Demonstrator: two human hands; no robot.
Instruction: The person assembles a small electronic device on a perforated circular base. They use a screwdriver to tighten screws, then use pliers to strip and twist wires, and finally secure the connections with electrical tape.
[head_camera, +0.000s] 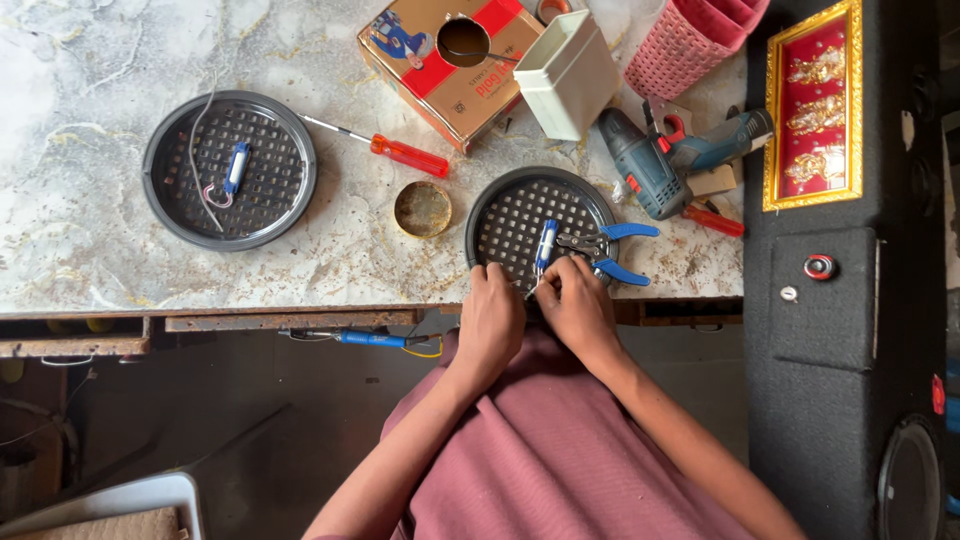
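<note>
A round dark perforated tray (520, 205) lies at the marble table's near edge. On it rest a small blue-and-white part (545, 245) and blue-handled pliers (618, 250). My left hand (492, 318) grips the tray's near rim with curled fingers. Beside it, my right hand (578, 300) pinches a thin wire or small piece right next to the blue-and-white part; the exact grip is hidden by the fingers.
A second perforated tray (230, 168) with a blue part and wire lies at left. A red-handled screwdriver (398, 152), brass lid (422, 209), cardboard box (440, 75), white container (566, 72), pink basket (690, 40), cordless drill (665, 160) and black speaker cabinet (850, 350) surround the work spot.
</note>
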